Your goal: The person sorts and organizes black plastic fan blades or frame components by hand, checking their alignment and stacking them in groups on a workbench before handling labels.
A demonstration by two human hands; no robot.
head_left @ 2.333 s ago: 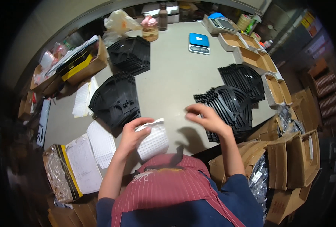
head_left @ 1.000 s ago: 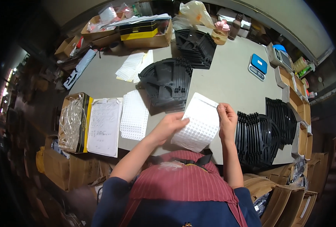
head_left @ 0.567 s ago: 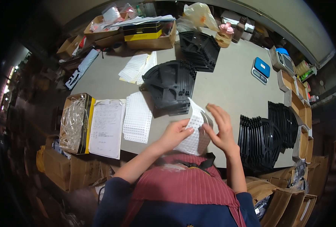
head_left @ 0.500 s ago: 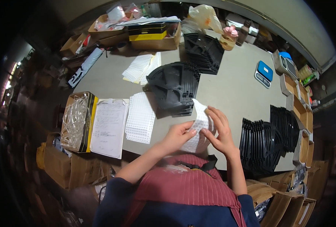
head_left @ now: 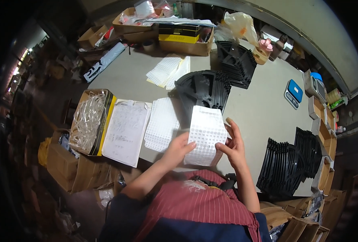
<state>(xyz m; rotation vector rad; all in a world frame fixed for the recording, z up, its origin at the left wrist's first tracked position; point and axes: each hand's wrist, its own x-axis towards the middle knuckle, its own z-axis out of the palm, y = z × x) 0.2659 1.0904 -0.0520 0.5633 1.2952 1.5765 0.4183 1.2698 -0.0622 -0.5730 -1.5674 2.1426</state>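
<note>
Between my two hands is a white sheet of small round stickers [head_left: 206, 135], held up and facing me above the table's near edge. My left hand [head_left: 178, 151] pinches its left side, thumb on the front. On the right side, my right hand [head_left: 233, 146] grips the sheet with the thumb in front; its index finger sticks up past the edge. Just behind the sheet stands a stack of black fan-shaped plastic parts [head_left: 199, 86], partly hidden by it. Left of my left hand lies a pile of similar sticker sheets [head_left: 160, 125].
A clipboard with handwritten paper [head_left: 126, 129] and a box of clear plastic strips [head_left: 89, 121] lie left. More black stacks stand at the far middle [head_left: 237, 60] and near right [head_left: 281, 165]. A blue-topped scale [head_left: 294, 92] sits right, beside open cardboard trays [head_left: 322, 125].
The sheet was bent and curled between my hands; now it is spread flatter and faces me. My view has turned, so the table things appear shifted rightward.
</note>
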